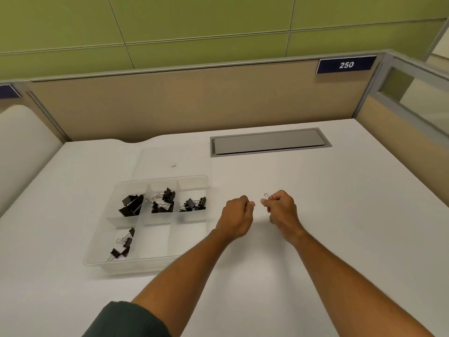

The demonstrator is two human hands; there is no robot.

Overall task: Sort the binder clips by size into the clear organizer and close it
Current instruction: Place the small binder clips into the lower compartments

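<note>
A clear organizer [97, 254] lies open on the white desk at the left, its lid [173, 154] folded back flat behind it. Black binder clips fill its compartments: big ones [131, 205] at back left, medium ones [163, 202] in the back middle, smaller ones [193, 205] at back right, and a few [122, 244] at front left. To the right of the box, my right hand [281, 210] pinches a tiny binder clip [266, 196], whose wire loop sticks up. My left hand [237, 216] is closed beside it; whether it holds anything is hidden.
A grey cable hatch [268, 142] is set into the desk behind my hands. Beige partition walls [170, 105] close the desk at the back and right, with a blue "250" label [346, 65]. The white desk [340, 203] extends to the right.
</note>
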